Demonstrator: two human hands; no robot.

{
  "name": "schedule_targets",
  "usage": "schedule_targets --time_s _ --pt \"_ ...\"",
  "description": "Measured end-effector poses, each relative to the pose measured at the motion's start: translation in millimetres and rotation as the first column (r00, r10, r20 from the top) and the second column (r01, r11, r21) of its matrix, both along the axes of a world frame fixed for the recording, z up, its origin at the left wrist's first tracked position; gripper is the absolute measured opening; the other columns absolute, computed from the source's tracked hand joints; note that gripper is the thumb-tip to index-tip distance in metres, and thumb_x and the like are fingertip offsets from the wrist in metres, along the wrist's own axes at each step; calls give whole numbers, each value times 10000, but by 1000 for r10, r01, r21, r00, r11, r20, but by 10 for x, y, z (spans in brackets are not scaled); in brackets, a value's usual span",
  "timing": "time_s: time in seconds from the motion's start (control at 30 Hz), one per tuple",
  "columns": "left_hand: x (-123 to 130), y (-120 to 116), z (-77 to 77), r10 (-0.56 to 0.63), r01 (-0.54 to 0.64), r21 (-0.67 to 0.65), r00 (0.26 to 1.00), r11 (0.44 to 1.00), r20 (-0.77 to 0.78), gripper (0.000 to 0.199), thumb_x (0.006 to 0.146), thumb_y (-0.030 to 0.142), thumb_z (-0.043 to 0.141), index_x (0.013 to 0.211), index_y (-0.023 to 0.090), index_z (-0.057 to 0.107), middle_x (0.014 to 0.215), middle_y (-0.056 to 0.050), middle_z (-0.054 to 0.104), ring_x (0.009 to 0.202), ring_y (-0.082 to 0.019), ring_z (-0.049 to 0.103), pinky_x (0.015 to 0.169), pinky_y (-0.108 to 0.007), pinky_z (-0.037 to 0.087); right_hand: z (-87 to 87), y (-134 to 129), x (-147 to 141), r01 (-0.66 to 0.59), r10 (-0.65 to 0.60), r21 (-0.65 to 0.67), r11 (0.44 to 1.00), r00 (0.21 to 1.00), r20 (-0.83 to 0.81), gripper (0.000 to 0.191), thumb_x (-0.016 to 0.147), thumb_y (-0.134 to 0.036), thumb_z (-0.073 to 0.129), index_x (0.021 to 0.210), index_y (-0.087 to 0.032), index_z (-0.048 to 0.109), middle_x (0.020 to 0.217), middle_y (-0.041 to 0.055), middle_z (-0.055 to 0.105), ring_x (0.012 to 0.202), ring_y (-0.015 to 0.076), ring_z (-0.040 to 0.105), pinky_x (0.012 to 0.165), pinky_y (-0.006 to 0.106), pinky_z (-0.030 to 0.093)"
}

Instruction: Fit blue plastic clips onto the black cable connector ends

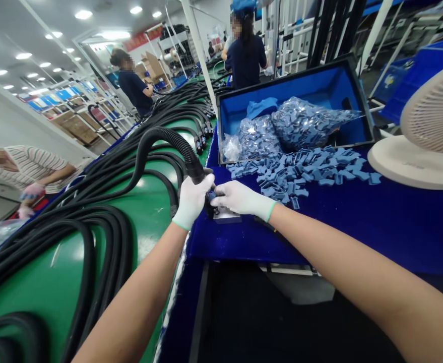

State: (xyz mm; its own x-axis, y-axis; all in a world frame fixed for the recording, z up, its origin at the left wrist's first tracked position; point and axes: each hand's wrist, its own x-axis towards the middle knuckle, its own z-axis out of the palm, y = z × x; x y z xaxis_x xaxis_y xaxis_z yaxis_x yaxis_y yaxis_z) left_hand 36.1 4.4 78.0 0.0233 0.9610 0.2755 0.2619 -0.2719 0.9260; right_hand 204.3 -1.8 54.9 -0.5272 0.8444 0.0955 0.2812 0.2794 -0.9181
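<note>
My left hand point(194, 199), in a white glove, is wrapped round the end of a black corrugated hose point(174, 143) that arches up from the green surface. From the right, my right hand point(238, 197), also gloved, pinches a small blue piece point(211, 195) against the dark fitting at the hose end. Just below the fitting, a small pale metal block point(227, 218) lies on the blue cloth. Loose blue plastic clips point(300, 171) are heaped behind and to the right of my right hand. My fingertips partly hide the fitting.
A blue bin point(342, 88) with bags of clips point(297, 121) stands at the back. Many black hoses point(111, 222) lie along the green conveyor point(145, 206). A fan point(414, 161) is at the right. One person point(36, 166) is at left; others stand farther back.
</note>
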Motion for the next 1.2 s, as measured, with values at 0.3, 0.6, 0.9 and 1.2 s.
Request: schedule_targets --time_s 0.3,0.6,0.9,1.2 --pt "-236 -76 -94 55 -54 -30 997 998 45 405 896 526 668 1058 158 625 812 -44 663 737 -168 635 710 -287 535 -77 113 21 5 -6 13 1000 996 90 413 715 -566 785 773 -159 745 690 10 671 629 158 573 571 259 384" --pt "-1764 -1055 -433 533 -612 -206 778 764 -332 394 787 501 718 895 131 638 682 -48 652 584 -187 595 530 -275 464 -83 120 -10 -12 -35 158 987 956 292 259 887 -474 670 929 -253 798 880 13 779 767 186 680 694 268 462" --pt "-2275 -2052 -357 256 -613 -310 661 727 -705 691 901 503 550 1453 89 531 1430 -180 615 1321 -321 588 1124 -406 460 -146 78 -25 -27 -36 200 979 952 305 195 884 -332 631 966 -249 787 982 5 785 829 194 695 720 269 467" --pt "-2612 -3183 -347 -44 -753 -461 501 470 -864 700 658 409 701 1251 40 657 1083 -244 741 1061 -457 700 981 -563 535 -120 -19 -11 6 -72 228 974 957 280 208 875 -286 634 997 -224 791 1057 29 779 921 219 699 818 294 501"
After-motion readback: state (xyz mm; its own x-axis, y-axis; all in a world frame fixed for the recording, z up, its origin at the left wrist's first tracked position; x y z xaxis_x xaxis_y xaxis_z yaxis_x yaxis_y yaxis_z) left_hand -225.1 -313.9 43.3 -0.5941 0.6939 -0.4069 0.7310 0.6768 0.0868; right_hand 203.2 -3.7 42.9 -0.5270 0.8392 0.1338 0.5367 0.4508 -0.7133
